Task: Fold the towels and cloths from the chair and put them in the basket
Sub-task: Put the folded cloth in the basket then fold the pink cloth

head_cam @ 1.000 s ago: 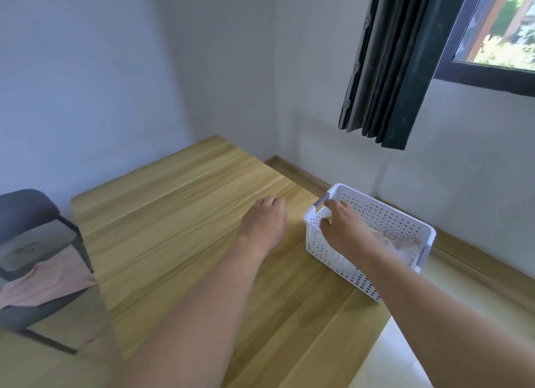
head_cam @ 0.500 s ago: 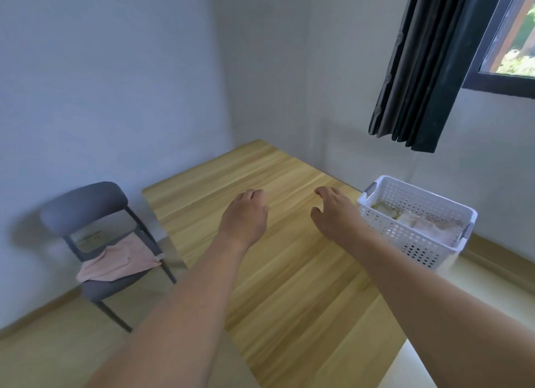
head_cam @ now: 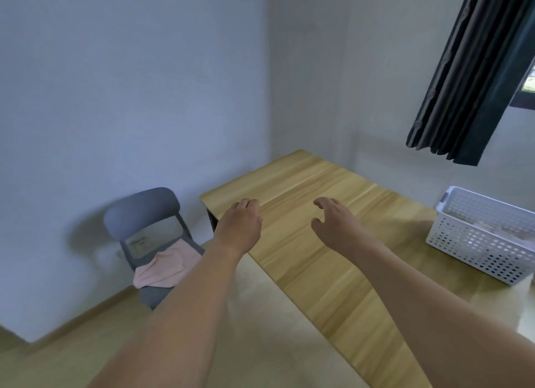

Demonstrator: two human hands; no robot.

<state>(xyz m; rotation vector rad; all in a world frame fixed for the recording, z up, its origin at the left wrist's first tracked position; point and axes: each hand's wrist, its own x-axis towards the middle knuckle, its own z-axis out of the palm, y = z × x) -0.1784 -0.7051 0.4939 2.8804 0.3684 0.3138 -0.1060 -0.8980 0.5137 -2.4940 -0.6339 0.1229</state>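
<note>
Head view: both forearms stretched forward over the wooden tabletop (head_cam: 304,260), palms down. Left hand (head_cam: 240,225) loosely curled at the tabletop's left edge, holding nothing. Right hand (head_cam: 333,224) spread, fingers relaxed, empty. Pink cloth (head_cam: 163,271) lying crumpled on the seat of the grey chair (head_cam: 142,211), far left. White perforated basket (head_cam: 477,245) on the tabletop's right end, folded cloths inside.

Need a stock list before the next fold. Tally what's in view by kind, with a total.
Chair: 1
Pink cloth, on the chair seat: 1
Table: 1
White basket, on the table: 1
Curtain: 1
Total: 5; folded cloths in the basket too blurred to count.
</note>
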